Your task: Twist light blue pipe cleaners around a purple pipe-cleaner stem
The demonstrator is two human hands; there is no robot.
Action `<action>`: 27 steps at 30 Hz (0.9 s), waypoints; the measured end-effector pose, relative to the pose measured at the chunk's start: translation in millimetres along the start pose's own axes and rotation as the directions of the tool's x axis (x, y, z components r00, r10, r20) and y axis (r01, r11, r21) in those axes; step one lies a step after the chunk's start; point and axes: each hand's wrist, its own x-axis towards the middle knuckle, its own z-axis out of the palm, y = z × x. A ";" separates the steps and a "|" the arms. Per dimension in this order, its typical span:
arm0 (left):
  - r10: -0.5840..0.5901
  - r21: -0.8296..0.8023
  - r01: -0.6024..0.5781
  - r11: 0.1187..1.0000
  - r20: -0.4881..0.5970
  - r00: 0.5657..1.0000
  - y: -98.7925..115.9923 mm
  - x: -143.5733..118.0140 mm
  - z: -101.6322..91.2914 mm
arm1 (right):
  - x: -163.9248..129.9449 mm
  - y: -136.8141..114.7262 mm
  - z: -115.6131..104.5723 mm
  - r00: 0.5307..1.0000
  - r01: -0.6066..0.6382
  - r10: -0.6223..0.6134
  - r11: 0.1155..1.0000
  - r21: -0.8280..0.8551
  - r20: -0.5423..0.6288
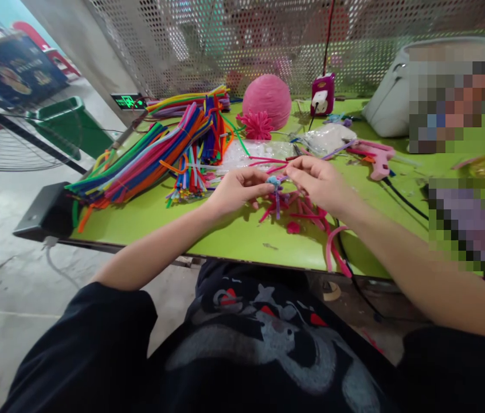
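Note:
My left hand point(242, 188) pinches a small light-blue and purple pipe-cleaner piece point(273, 182) between thumb and fingers. A purple stem point(277, 205) hangs down from it. Close on the right, my right hand point(317, 179) has thumb and forefinger pinched at the purple end of the same piece. Below both hands lie pink and red pipe cleaners point(306, 212), some short, some bent, with a few reaching the table's front edge. The fingertips partly hide the piece, so its exact shape is unclear.
On the green table point(156, 229) lie bundles of coloured pipe cleaners point(152, 155) at left. A pink ball point(267, 98), clear plastic bags point(328, 137) and a pink glue gun point(380, 159) sit farther back. A black cable point(406, 198) runs right. A grey-white bag point(388, 94) stands behind.

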 end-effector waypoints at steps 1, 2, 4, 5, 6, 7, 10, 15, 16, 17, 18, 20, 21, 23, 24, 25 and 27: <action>-0.003 -0.014 0.003 1.000 0.006 1.000 0.0 -0.2 -0.1 | -1.0 1.8 0.5 0.999 0.047 -0.047 0.997 -0.067 0.008; -0.007 -0.030 0.007 1.000 0.015 1.000 -0.1 -0.3 -0.4 | -2.3 3.3 1.3 0.996 0.086 -0.084 0.989 -0.119 0.023; -0.014 -0.066 0.015 0.998 0.020 1.000 -0.9 0.2 -1.6 | -4.7 5.7 3.0 0.991 0.134 -0.126 0.974 -0.185 0.056; -0.019 -0.078 0.020 0.997 0.015 1.000 -1.8 0.7 -2.5 | -5.5 6.6 3.6 0.988 0.149 -0.139 0.967 -0.208 0.061; -0.025 -0.084 0.025 0.996 0.004 1.000 -2.9 1.3 -3.4 | -5.9 7.4 3.9 0.987 0.161 -0.152 0.961 -0.226 0.059; -0.031 -0.086 0.030 0.996 -0.007 1.000 -4.0 1.9 -4.2 | -6.0 8.1 4.1 0.985 0.171 -0.162 0.956 -0.239 0.055; -0.044 -0.069 0.044 0.997 0.004 0.999 -4.8 2.2 -4.5 | -5.6 9.9 4.6 0.985 0.169 -0.157 0.955 -0.245 0.067; -0.053 -0.038 0.055 0.998 0.043 0.998 2.2 -0.3 -1.0 | -4.5 11.5 5.5 0.986 0.150 -0.130 0.961 -0.231 0.099; -0.055 -0.029 0.056 0.998 0.048 0.997 3.1 -0.4 -1.0 | -4.1 11.4 5.1 0.986 0.153 -0.133 0.962 -0.225 0.105; -0.053 -0.020 0.054 0.998 0.055 0.997 3.6 -0.3 -1.2 | -3.6 11.3 4.7 0.984 0.157 -0.135 0.963 -0.218 0.113; -0.051 -0.015 0.053 0.998 0.065 0.997 3.6 -0.1 -1.7 | -3.2 11.0 4.3 0.983 0.161 -0.137 0.964 -0.212 0.124; -0.056 -0.022 0.058 0.998 0.087 0.995 2.9 0.5 -3.0 | -2.8 10.3 4.0 0.979 0.169 -0.142 0.964 -0.203 0.144; -0.062 -0.027 0.065 0.997 0.092 0.994 2.5 0.7 -3.5 | -2.9 9.8 4.1 0.978 0.176 -0.147 0.963 -0.202 0.149; -0.071 -0.031 0.074 0.997 0.088 0.994 2.3 0.4 -3.8 | -3.6 8.7 4.7 0.975 0.194 -0.165 0.959 -0.207 0.147; -0.068 -0.031 0.071 0.997 0.084 0.994 2.6 -0.1 -3.5 | -4.2 7.9 4.9 0.974 0.202 -0.174 0.956 -0.213 0.143; -0.062 -0.030 0.065 0.997 0.082 0.995 3.1 -0.7 -3.2 | -4.9 7.0 5.0 0.974 0.207 -0.179 0.953 -0.221 0.140; -0.047 -0.010 0.048 0.999 0.084 0.995 4.7 -2.1 -2.4 | -6.3 4.6 4.3 0.972 0.217 -0.188 0.947 -0.238 0.139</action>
